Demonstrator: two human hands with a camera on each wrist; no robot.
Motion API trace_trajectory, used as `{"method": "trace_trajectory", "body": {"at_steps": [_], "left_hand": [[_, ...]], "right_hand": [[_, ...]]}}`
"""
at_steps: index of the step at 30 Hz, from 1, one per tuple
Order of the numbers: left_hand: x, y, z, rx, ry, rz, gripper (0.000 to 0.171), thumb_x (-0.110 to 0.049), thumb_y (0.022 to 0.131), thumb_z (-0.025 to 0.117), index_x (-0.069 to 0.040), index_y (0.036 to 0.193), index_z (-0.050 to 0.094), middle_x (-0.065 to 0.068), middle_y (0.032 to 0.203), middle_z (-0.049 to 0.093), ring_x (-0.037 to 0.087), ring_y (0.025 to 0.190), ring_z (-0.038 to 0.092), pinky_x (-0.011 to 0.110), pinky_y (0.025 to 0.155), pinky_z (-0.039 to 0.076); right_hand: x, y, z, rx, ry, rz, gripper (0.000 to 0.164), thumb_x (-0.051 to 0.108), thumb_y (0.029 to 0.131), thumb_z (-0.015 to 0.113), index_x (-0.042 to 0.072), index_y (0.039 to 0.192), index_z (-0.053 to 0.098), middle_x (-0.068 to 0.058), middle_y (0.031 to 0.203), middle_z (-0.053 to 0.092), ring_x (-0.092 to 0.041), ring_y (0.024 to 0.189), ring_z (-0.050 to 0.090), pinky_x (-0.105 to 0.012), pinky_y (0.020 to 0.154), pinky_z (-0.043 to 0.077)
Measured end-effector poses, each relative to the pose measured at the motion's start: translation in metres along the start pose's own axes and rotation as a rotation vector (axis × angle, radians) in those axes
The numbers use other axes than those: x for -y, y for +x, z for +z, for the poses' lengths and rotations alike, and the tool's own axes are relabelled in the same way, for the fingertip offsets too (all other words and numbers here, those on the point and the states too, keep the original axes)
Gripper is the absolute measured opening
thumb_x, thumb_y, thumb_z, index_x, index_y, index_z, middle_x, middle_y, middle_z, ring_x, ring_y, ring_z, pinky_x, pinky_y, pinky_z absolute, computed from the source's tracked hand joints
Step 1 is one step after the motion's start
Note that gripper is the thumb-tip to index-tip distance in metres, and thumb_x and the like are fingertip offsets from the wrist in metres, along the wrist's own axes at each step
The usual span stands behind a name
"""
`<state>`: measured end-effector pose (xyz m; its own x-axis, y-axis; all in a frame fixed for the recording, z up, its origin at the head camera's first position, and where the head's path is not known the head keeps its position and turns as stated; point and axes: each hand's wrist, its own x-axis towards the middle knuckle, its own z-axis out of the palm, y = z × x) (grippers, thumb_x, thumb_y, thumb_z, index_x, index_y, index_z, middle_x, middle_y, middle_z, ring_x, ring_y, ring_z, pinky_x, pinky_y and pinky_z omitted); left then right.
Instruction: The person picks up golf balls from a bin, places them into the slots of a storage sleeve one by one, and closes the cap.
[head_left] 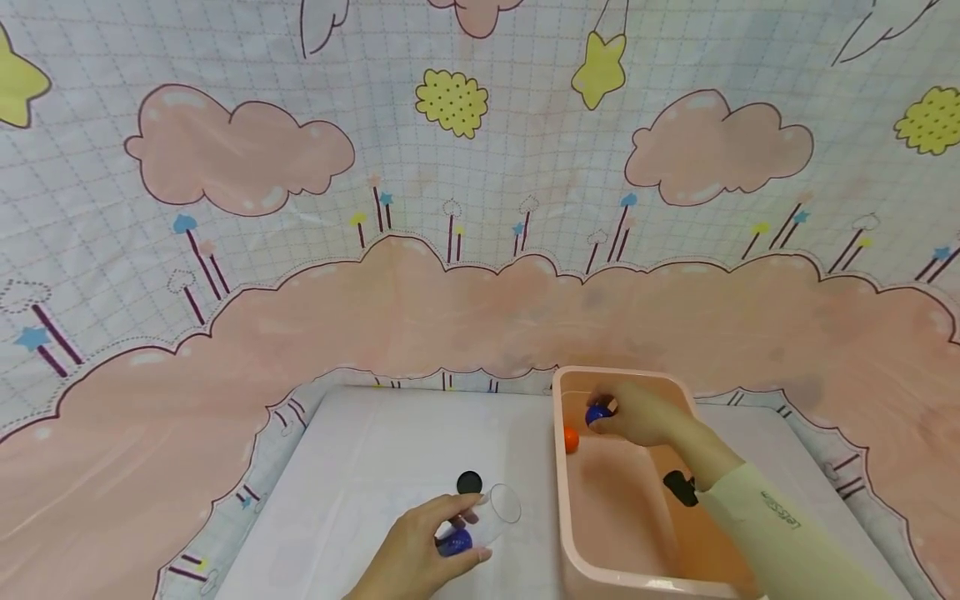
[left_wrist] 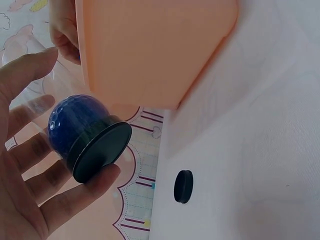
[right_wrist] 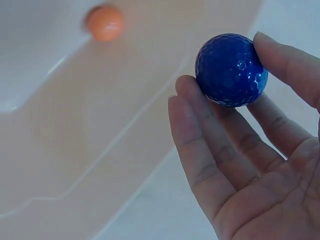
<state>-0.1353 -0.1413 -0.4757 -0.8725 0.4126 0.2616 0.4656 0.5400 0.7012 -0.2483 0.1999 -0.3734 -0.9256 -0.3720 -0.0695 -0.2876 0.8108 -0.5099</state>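
My left hand (head_left: pixel 417 546) grips a clear tube (head_left: pixel 504 505) with a black end cap (left_wrist: pixel 102 152), tilted above the white table. Inside the tube, at the capped end, sits a blue golf ball (left_wrist: pixel 77 120). Its other end points toward the bin and looks uncovered. In the far part of the peach bin (head_left: pixel 564 517), my right hand (head_left: pixel 636 413) pinches a second blue golf ball (right_wrist: pixel 231 70) between thumb and fingertips. An orange ball (head_left: pixel 572 440) lies in the bin by its left wall, close to that hand.
A round black cap (head_left: pixel 469 482) lies on the white table (head_left: pixel 397 442), just beyond the left hand. The bin's raised walls stand between the two hands. Behind the table hangs a cloud-patterned cloth (head_left: pixel 480 317).
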Motion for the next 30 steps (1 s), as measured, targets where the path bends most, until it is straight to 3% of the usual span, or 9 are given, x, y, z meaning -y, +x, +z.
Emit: {"method": "trace_trajectory", "body": {"at_steps": [8,12,17,22,30], "left_hand": [[0.001,0.003,0.0,-0.005,-0.001,0.004,0.058,-0.053,0.08,0.073,-0.03,0.13,0.058,-0.017,0.1,0.064,-0.001,0.085,0.058,0.016,0.061,0.049],[0.0,0.003,-0.001,0.001,-0.005,-0.012,0.058,-0.054,0.079,0.073,-0.032,0.13,0.058,-0.018,0.101,0.064,-0.001,0.086,0.058,0.016,0.064,0.05],[-0.002,0.006,-0.001,-0.001,-0.019,-0.009,0.057,-0.053,0.08,0.073,-0.033,0.13,0.057,-0.017,0.101,0.064,0.0,0.086,0.058,0.016,0.062,0.05],[-0.005,0.01,0.001,0.012,-0.03,-0.018,0.056,-0.054,0.081,0.071,-0.032,0.13,0.057,-0.014,0.101,0.065,0.001,0.087,0.057,0.017,0.063,0.051],[-0.011,0.016,0.001,0.078,-0.018,-0.086,0.059,-0.057,0.08,0.07,-0.031,0.131,0.057,-0.017,0.102,0.065,0.0,0.09,0.058,0.021,0.076,0.054]], "right_hand": [[0.019,-0.023,-0.009,-0.06,0.071,-0.012,0.028,0.031,0.085,0.074,0.018,0.109,0.065,0.004,0.104,0.066,-0.017,0.095,0.064,-0.029,0.075,0.056],[0.031,-0.036,-0.007,-0.094,0.092,-0.072,0.024,0.031,0.086,0.074,0.024,0.107,0.065,0.009,0.102,0.066,-0.012,0.094,0.064,-0.028,0.077,0.056],[0.046,-0.048,-0.001,-0.124,0.107,-0.152,0.024,0.034,0.087,0.072,0.029,0.108,0.065,0.015,0.098,0.066,-0.008,0.091,0.062,-0.03,0.081,0.055],[0.059,-0.058,0.007,-0.144,0.148,-0.146,0.026,0.041,0.085,0.072,0.032,0.108,0.064,0.017,0.1,0.064,-0.006,0.09,0.062,-0.028,0.08,0.054],[0.073,-0.07,0.027,-0.141,0.249,-0.17,0.032,0.043,0.087,0.07,0.03,0.115,0.063,0.016,0.104,0.063,-0.006,0.091,0.063,-0.024,0.08,0.054]]}}
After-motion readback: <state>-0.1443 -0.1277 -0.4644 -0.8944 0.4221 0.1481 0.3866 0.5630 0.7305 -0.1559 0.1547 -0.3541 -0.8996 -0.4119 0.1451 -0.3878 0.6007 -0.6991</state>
